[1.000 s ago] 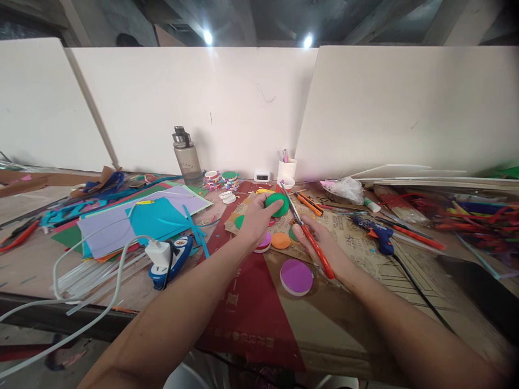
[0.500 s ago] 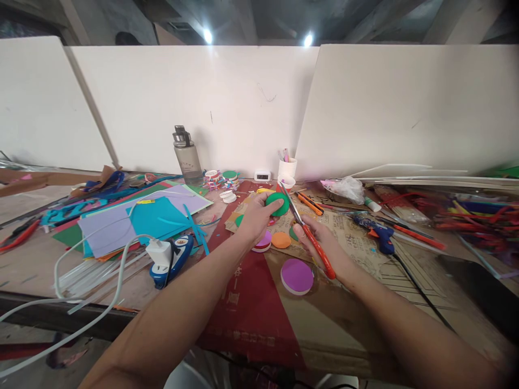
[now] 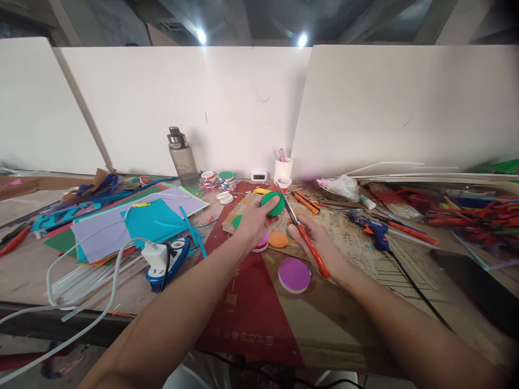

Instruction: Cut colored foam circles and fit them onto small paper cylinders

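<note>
My left hand (image 3: 255,217) is closed on a round green paper disc (image 3: 273,203), thumb on its face. My right hand (image 3: 318,242) grips scissors (image 3: 307,241) with red handles, their blades pointing up and away beside the disc's right edge. Whether the blades touch the disc I cannot tell. Below the hands, a purple disc with a white rim (image 3: 294,274) lies on the cardboard (image 3: 259,319). An orange disc (image 3: 278,239) sits nearer the hands. Another purple piece (image 3: 263,240) is partly hidden behind my left wrist, and a bit of green shows by each hand.
Coloured paper sheets (image 3: 105,227) and a blue power strip (image 3: 172,265) with white cables lie left. A bottle (image 3: 182,162), stacked discs (image 3: 227,181), a small clock (image 3: 259,176) and paper cups (image 3: 283,170) stand at the back. A blue glue gun (image 3: 377,235) and dark phone-like slab (image 3: 478,286) lie right.
The whole view has shifted slightly, so most things sit a little further left. Both hands keep their holds on the green disc and the scissors.
</note>
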Action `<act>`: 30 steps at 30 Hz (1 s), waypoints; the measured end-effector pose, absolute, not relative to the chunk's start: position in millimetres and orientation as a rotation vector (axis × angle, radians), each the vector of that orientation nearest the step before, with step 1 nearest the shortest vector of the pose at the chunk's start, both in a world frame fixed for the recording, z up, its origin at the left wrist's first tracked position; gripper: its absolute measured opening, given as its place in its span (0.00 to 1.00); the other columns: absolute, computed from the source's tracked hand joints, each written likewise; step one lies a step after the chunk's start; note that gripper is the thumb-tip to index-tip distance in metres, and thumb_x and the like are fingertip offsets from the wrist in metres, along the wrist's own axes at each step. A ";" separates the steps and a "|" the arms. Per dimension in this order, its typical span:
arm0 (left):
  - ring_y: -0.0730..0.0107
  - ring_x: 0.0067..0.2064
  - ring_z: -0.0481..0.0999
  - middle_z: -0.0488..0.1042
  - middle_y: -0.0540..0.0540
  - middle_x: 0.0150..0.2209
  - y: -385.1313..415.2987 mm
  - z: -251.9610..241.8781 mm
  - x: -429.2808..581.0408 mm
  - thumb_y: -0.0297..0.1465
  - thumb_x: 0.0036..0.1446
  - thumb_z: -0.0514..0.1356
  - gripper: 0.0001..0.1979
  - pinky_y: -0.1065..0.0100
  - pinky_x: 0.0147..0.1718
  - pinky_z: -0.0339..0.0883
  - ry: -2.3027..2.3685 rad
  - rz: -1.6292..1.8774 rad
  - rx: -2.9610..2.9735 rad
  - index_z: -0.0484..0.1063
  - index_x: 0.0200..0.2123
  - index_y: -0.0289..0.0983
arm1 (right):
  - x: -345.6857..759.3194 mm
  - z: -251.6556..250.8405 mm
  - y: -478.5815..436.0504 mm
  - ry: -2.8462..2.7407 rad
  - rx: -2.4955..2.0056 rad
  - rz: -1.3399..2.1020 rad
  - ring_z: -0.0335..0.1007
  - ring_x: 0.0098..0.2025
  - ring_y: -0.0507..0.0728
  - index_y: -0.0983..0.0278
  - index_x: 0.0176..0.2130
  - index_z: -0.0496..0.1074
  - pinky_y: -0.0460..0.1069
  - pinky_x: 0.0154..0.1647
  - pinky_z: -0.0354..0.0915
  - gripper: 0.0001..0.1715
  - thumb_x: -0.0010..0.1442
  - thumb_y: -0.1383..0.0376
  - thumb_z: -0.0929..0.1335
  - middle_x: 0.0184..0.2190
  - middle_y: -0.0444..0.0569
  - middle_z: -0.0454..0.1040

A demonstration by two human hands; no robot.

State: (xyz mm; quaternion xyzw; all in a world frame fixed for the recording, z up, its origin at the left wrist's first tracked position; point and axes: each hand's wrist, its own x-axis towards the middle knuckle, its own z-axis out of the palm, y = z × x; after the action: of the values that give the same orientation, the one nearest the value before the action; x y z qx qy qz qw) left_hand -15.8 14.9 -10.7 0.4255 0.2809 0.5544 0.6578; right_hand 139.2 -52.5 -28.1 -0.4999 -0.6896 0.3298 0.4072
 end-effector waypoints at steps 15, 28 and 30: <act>0.76 0.27 0.73 0.73 0.50 0.28 16.1 -16.0 -15.1 0.41 0.44 0.73 0.21 0.72 0.26 0.62 0.633 1.187 1.148 0.71 0.34 0.35 | 140.7 -24.9 -54.4 -1.780 -1.238 0.789 0.52 0.25 0.51 0.59 0.38 0.62 0.49 0.26 0.54 0.18 0.65 0.47 0.62 0.25 0.39 0.58; 0.74 0.28 0.72 0.73 0.49 0.27 21.6 -11.6 -22.3 0.41 0.41 0.73 0.20 0.72 0.26 0.63 0.689 1.100 1.206 0.73 0.31 0.35 | 142.8 -19.1 -50.9 -1.859 -1.253 0.648 0.58 0.31 0.54 0.59 0.35 0.61 0.50 0.32 0.59 0.17 0.64 0.49 0.63 0.27 0.43 0.63; 0.73 0.29 0.73 0.74 0.49 0.28 22.1 -13.8 -22.1 0.41 0.43 0.72 0.18 0.71 0.28 0.65 0.691 1.087 1.228 0.73 0.32 0.35 | 142.5 -18.3 -50.3 -1.851 -1.244 0.666 0.59 0.32 0.55 0.58 0.33 0.60 0.50 0.33 0.60 0.18 0.63 0.48 0.63 0.27 0.43 0.62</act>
State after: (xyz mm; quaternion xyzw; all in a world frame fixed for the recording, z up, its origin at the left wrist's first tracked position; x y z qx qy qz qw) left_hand -22.1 22.1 -13.8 0.5363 0.3015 0.4745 0.6296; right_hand 142.5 -50.3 -18.3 -0.4907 -0.7303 0.2627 0.3960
